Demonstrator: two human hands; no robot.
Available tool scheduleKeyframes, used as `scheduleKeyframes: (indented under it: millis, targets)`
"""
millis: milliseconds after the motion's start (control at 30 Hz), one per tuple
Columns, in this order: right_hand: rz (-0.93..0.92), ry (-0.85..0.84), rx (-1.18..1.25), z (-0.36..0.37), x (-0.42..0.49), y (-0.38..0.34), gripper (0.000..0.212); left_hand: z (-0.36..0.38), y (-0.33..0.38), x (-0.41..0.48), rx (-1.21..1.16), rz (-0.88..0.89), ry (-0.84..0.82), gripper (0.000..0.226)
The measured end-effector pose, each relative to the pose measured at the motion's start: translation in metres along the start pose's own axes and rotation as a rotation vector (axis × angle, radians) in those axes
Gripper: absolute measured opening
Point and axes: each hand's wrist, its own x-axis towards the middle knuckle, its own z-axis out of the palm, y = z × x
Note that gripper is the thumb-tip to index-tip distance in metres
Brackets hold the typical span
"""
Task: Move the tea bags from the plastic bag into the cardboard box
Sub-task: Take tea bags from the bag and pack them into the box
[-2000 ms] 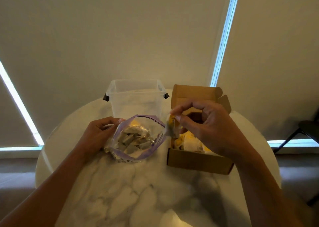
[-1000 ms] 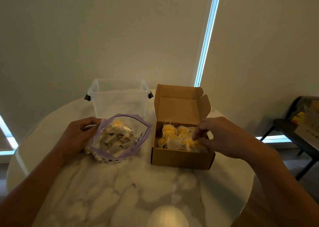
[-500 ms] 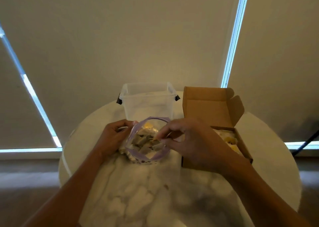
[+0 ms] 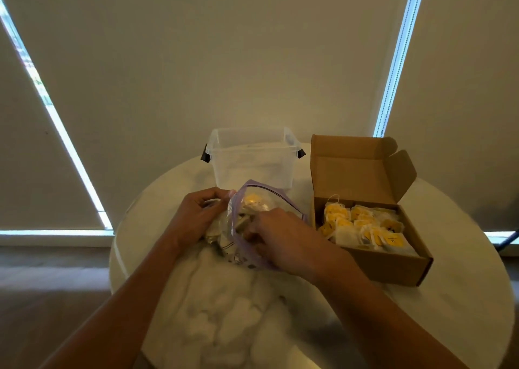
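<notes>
From the head camera, the plastic bag [image 4: 234,229], a clear zip bag with a purple rim, lies on the marble surface [image 4: 224,312] in front of a clear plastic tub [image 4: 252,158], its mouth turned toward the person. The tea bags [image 4: 254,202] left inside are light, soft paper sachets with yellow tags. They likely crumple or tear if squeezed, and their strings may snag, so a gentle pinch on a sachet's body or tag looks like the best hold. The film of the bag is limp and slippery and needs holding open.

The left hand [image 4: 196,217] does that, its fingers [image 4: 216,197] curled round the bag's left edge in a firm grip. The right hand [image 4: 283,239] reaches into the mouth with fingers bent and close together. The fingertips are hidden by the film, so I cannot tell whether they hold a sachet yet.

The cardboard box [image 4: 393,267] stands open just right of the bag, already holding many tagged sachets [image 4: 365,228].
</notes>
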Motion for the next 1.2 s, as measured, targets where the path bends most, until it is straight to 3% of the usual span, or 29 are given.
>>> scheduleKeyframes:
  millis: [100,200,433,533,667,833,1067,1200]
  targets:
    - [-0.019,-0.033,0.095,-0.003,-0.010,-0.003,0.022,0.001,0.000,-0.001,-0.006,0.002,-0.003,0.025]
    - [-0.010,-0.033,0.033,-0.002,-0.011,-0.005,0.025,0.002,0.000,-0.003,-0.027,-0.001,-0.006,0.019]
    - [-0.001,0.062,-0.020,0.003,-0.010,-0.012,0.013,0.002,-0.003,-0.002,-0.042,0.004,-0.013,0.024]
    - [-0.015,0.150,0.005,-0.009,-0.013,-0.012,0.026,0.001,-0.005,-0.001,-0.059,-0.019,-0.011,0.024]
    - [-0.004,0.368,0.260,-0.025,-0.025,-0.012,0.020,0.001,-0.007,0.001,-0.059,-0.018,-0.015,0.020]
    - [0.092,0.321,0.661,-0.044,-0.040,-0.001,0.023,0.002,-0.003,0.000,-0.063,-0.009,-0.021,0.019]
    - [0.105,0.299,0.896,-0.067,-0.059,0.021,0.028,0.001,-0.005,0.002,-0.024,-0.018,0.008,0.019]
    - [0.162,0.499,0.979,-0.074,-0.076,0.038,0.035,0.002,-0.011,0.005,-0.024,-0.018,0.038,0.015]
